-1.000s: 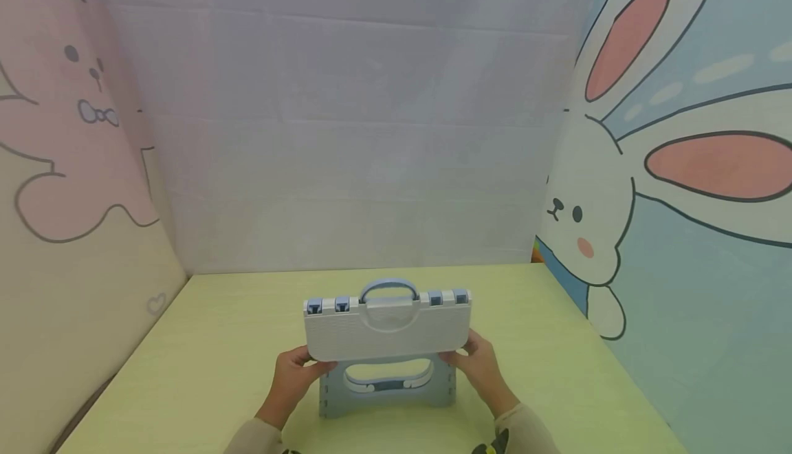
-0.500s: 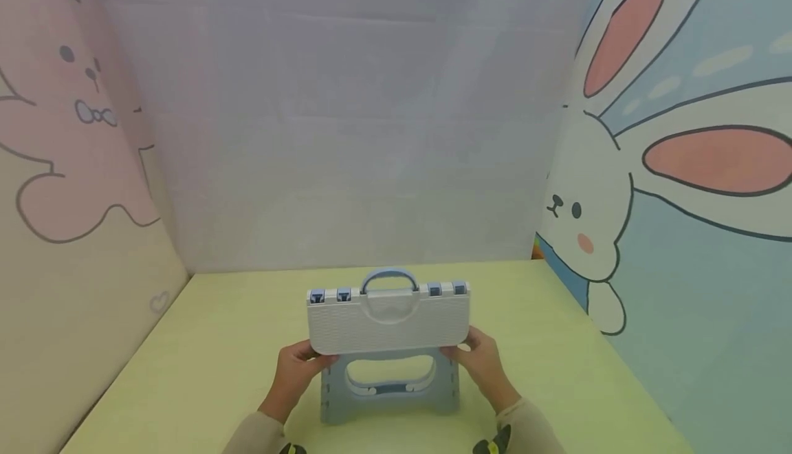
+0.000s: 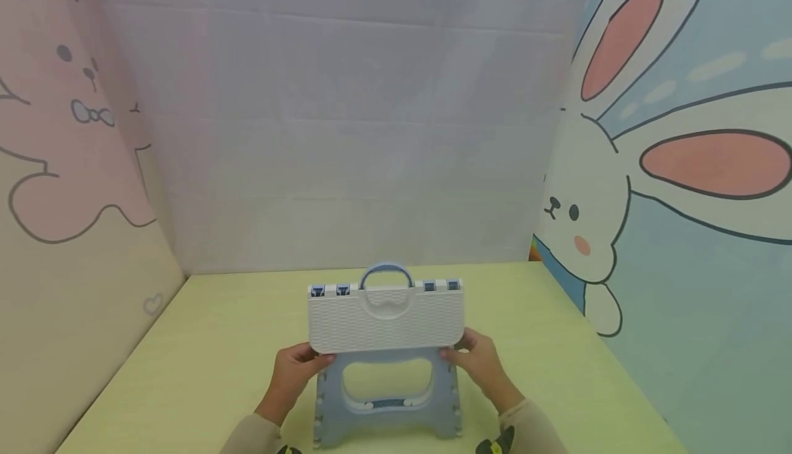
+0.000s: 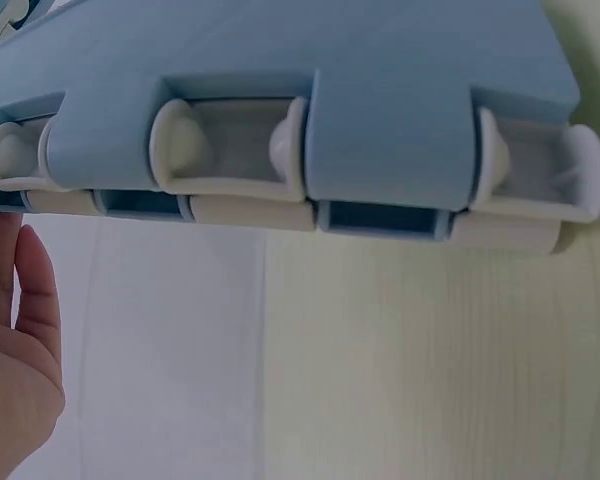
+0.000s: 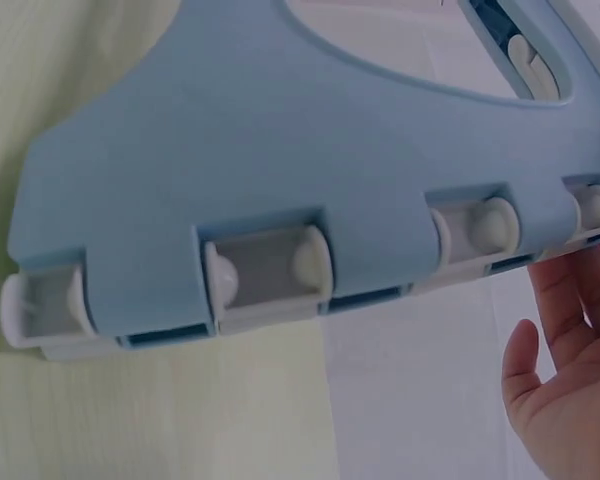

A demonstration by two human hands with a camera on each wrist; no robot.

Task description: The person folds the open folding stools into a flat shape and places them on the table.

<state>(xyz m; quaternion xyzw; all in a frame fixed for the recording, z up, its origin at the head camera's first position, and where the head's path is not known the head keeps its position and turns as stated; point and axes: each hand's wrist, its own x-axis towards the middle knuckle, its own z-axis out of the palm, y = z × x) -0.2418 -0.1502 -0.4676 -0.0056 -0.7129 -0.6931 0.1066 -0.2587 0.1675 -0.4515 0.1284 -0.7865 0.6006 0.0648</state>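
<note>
Item: folding stool [image 3: 386,344], white seat panel over blue legs, standing on the yellow-green table [image 3: 204,364], centred near its front edge. Left hand [image 3: 295,371] grips the seat's lower left corner; right hand [image 3: 479,363] grips the lower right corner (fingers curled round the panel edge in the head view). Blue carry handle [image 3: 386,275] on the top edge. Bare tabletop lies to both sides and behind, up to the back wall [image 3: 371,131]. Rabbit-printed panel [image 3: 680,199] bounds the right edge; pink panel [image 3: 68,165] bounds the left.
</note>
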